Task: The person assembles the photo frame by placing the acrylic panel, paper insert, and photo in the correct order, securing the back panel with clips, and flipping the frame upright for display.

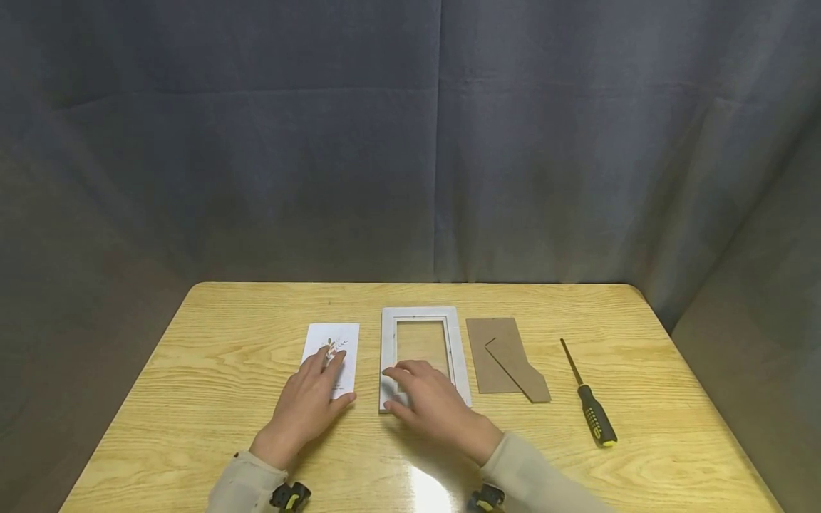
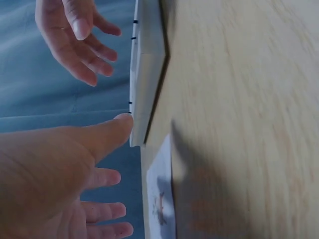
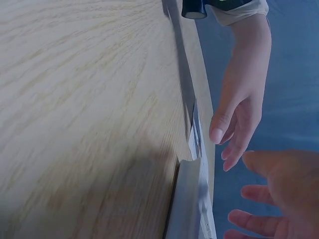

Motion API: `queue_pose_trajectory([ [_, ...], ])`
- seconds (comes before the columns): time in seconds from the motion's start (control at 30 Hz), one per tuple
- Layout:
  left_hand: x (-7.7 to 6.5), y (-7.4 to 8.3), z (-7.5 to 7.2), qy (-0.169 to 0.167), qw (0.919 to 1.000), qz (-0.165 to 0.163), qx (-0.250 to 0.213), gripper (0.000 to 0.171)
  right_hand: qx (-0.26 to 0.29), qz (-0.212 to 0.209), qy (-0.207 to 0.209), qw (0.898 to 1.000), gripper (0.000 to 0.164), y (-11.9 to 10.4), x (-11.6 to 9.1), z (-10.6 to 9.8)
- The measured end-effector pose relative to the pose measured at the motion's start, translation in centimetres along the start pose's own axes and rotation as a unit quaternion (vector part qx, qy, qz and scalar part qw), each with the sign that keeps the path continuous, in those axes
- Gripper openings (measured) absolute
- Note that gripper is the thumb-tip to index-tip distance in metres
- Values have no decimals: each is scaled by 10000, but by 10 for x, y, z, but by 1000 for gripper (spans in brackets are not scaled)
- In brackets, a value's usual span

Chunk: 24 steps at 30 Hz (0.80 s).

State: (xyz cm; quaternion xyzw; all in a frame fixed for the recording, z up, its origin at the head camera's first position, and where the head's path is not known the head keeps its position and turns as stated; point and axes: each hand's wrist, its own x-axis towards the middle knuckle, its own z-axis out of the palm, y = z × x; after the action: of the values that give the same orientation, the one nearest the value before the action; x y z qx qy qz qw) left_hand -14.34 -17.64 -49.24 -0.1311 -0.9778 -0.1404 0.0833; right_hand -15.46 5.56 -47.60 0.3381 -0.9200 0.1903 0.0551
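A white card [image 1: 346, 338] printed with a small plant design lies on the left of the table. My left hand [image 1: 306, 402] hovers over its lower part with fingers spread; in the left wrist view a gap shows between the fingers and the card [image 2: 162, 194]. To the right of the card lies a white picture frame [image 1: 419, 312], its middle showing the wood below. Above the frame's lower left part is my right hand [image 1: 432, 402], fingers loosely bent and holding nothing. The frame's edge [image 3: 187, 204] stands clear of those fingers in the right wrist view.
Right of the frame lies a brown backing board [image 1: 494, 377] with an angled stand leg [image 1: 522, 374] on it. Farther right is a screwdriver [image 1: 596, 417] with a black and yellow handle. A grey curtain [image 1: 410, 142] hangs behind the wooden table [image 1: 212, 356].
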Motion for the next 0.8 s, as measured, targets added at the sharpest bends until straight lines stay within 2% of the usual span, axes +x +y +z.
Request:
queue_pose_trajectory([
  [0.23,3,-1,5,-129,9994,-273,194,77,9,48,-147,9999,52,-5,3,3],
  [0.57,8,-1,9,-437,9974,-466,322,78,-33,54,-181,9998,49,-6,5,4],
  [0.67,10,-1,8,-372,9977,-443,352,70,-34,58,-171,9998,50,-6,5,3],
  [0.8,12,-2,7,-230,9982,-454,318,48,-70,53,-176,9998,51,-6,5,2],
])
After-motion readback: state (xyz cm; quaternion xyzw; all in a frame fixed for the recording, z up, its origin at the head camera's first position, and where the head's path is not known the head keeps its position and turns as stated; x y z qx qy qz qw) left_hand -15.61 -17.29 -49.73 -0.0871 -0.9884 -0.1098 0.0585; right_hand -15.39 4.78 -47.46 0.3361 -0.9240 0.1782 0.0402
